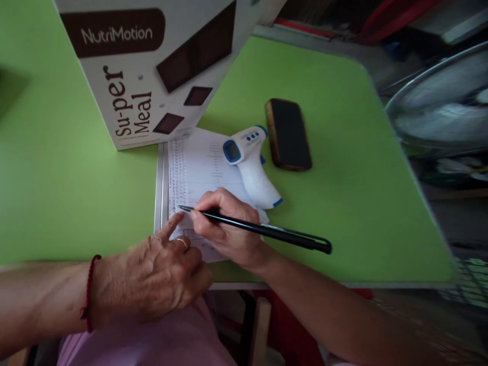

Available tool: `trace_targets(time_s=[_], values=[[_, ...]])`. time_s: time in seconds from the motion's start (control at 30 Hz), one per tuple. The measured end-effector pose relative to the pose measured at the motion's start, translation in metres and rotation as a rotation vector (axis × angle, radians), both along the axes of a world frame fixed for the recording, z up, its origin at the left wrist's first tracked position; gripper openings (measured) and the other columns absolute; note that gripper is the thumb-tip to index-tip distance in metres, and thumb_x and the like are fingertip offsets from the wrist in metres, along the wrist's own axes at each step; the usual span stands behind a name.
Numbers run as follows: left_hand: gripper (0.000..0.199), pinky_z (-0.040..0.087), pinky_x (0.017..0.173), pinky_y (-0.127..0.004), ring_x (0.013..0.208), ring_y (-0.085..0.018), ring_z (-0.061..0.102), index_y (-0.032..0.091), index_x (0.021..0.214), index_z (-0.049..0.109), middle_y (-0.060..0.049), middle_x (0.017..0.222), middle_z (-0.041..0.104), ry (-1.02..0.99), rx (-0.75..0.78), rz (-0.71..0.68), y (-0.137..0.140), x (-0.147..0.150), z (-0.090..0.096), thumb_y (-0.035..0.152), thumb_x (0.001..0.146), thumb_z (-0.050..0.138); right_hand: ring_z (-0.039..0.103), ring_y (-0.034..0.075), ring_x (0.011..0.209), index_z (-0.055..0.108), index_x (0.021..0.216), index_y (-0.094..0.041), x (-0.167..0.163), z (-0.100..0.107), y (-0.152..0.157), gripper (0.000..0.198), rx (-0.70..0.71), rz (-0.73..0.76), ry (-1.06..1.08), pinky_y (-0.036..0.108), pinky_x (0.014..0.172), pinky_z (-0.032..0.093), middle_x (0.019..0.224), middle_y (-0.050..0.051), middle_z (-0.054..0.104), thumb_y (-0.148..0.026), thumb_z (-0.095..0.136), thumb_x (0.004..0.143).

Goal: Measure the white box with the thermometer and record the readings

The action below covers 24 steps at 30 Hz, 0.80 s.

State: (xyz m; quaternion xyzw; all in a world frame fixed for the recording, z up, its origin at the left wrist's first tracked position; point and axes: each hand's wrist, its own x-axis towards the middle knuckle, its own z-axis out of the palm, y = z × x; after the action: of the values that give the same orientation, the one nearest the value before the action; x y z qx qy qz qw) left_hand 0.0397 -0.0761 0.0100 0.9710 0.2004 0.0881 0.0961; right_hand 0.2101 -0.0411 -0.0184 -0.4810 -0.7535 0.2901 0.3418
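Note:
A black pen (pixel 254 226) slants across my right hand (pixel 229 223), held in a closed writing grip. Its tip meets a sheet of paper (pixel 206 175) with small handwriting and printed lines; the writing is too small to read. My left hand (pixel 152 274) rests at the table's near edge with its index finger stretched out to the paper, just below the pen tip. Its other fingers are bent and hold nothing. A white and blue infrared thermometer (pixel 256 175) lies partly on the sheet, just beyond my right hand.
A tall white box (pixel 141 66) marked "NutriMotion Su-per Meal" stands at the paper's far edge. Right of the thermometer lies a phone (pixel 290 134) with a dark screen. Everything sits on a green table (pixel 362 203). A fan-like round object (pixel 442 96) is beyond its right edge.

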Motion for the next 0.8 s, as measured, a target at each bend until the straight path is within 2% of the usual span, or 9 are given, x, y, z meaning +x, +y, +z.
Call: trace_targets(time_s=[0.33, 0.47, 0.63, 0.8], values=[[0.006, 0.043, 0.101, -0.052, 0.062, -0.017, 0.054, 0.019, 0.078, 0.059, -0.002, 0.07, 0.06, 0.004, 0.001, 0.0, 0.0009, -0.0002, 0.0009, 0.015, 0.08, 0.055, 0.049, 0.008, 0.047, 0.049, 0.07, -0.023, 0.0012, 0.001, 0.0008, 0.013, -0.018, -0.003, -0.015, 0.021, 0.047, 0.041, 0.055, -0.006, 0.056, -0.027, 0.057, 0.079], [0.007, 0.043, 0.1, -0.053, 0.063, -0.017, 0.054, 0.019, 0.078, 0.058, -0.002, 0.07, 0.059, -0.001, -0.008, 0.002, 0.0005, 0.0007, 0.0008, 0.014, 0.081, 0.054, 0.048, 0.007, 0.046, 0.05, 0.07, -0.023, 0.0014, 0.0004, 0.0005, 0.012, 0.004, -0.001, -0.007, 0.02, 0.045, 0.04, 0.055, -0.007, 0.056, -0.025, 0.059, 0.078], [0.006, 0.041, 0.102, -0.053, 0.064, -0.017, 0.054, 0.019, 0.078, 0.056, 0.0, 0.07, 0.057, 0.028, -0.018, -0.003, 0.0007, 0.0007, 0.0024, 0.014, 0.082, 0.053, 0.047, 0.007, 0.045, 0.052, 0.071, -0.022, 0.0011, -0.0033, 0.0007, 0.011, 0.069, -0.075, 0.015, 0.019, 0.044, 0.04, 0.055, -0.007, 0.056, -0.025, 0.061, 0.077], [0.007, 0.039, 0.103, -0.055, 0.066, -0.017, 0.054, 0.018, 0.082, 0.057, 0.0, 0.072, 0.058, 0.044, -0.017, -0.006, 0.001, -0.0004, 0.0022, 0.015, 0.084, 0.051, 0.047, 0.005, 0.045, 0.051, 0.07, -0.021, 0.0003, -0.0043, 0.002, 0.011, 0.112, -0.056, 0.014, 0.017, 0.044, 0.04, 0.054, -0.008, 0.054, -0.021, 0.06, 0.077]])
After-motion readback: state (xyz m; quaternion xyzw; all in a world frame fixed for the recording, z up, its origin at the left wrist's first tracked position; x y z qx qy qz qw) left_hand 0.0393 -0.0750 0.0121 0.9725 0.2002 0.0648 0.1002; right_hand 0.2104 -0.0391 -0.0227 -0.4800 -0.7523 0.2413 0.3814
